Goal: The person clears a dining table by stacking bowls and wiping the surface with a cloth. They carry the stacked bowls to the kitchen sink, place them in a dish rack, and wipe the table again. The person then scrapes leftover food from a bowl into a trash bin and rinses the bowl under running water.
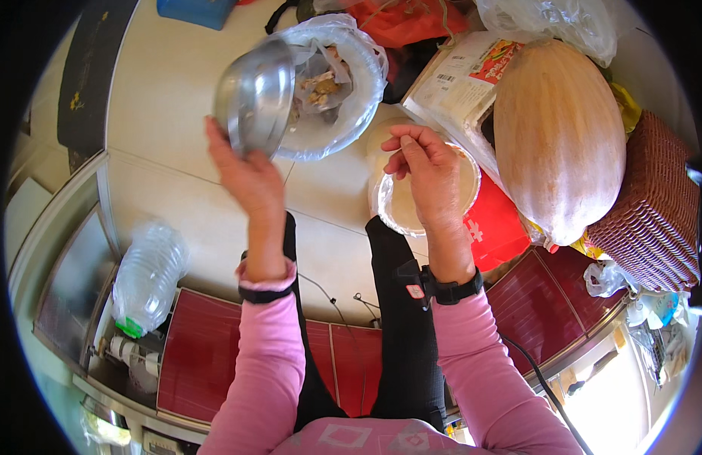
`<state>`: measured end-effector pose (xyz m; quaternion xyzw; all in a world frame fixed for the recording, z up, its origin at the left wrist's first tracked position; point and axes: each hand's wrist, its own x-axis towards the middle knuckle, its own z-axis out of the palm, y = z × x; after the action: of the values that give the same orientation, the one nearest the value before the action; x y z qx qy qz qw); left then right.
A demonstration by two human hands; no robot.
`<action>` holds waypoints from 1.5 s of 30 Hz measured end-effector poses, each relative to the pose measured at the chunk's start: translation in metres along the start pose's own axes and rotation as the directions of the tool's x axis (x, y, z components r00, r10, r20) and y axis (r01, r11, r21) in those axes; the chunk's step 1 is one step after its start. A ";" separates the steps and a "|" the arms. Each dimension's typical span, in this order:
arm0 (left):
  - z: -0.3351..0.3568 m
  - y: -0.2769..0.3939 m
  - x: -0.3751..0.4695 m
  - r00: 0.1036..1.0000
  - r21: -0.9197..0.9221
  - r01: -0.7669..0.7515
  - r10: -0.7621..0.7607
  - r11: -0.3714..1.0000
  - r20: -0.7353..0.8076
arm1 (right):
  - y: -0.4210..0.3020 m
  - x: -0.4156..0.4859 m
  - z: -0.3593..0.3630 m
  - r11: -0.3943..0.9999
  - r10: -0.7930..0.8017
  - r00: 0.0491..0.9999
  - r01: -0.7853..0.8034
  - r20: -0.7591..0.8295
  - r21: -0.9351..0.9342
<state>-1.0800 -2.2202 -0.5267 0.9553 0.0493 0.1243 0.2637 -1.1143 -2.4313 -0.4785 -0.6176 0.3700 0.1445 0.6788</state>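
Observation:
My left hand (pixel 245 176) grips a shiny metal bowl (pixel 257 96), blurred by motion and tipped on its side towards a bin. That bin, lined with a clear plastic bag (pixel 356 122), stands on the tiled floor and has brownish scraps (pixel 321 90) in it. Over a round white tub (pixel 399 207) on the floor is my right hand (pixel 425 165), its fingers loosely curled and nothing seen in them. The tub's inside is pale; what it contains I cannot tell.
On the right lie a big tan squash (pixel 560 136), a printed carton (pixel 450 85), a red bag (pixel 496 227) and a brown woven basket (pixel 652 210). A clear plastic bottle (pixel 149 273) lies at the left by dark red cabinet doors (pixel 200 352). A thin cable runs near my legs.

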 end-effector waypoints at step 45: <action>-0.251 0.214 -0.092 0.238 -0.203 0.951 -0.139 0.232 0.961 | -0.143 -0.474 -0.212 0.926 -0.122 0.749 0.323 -0.651 0.198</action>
<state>-1.2285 -2.2943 -0.2272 0.5305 0.2616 -0.4381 0.6769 -1.4137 -2.5361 -0.0431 -0.5606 0.5148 -0.2098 0.6138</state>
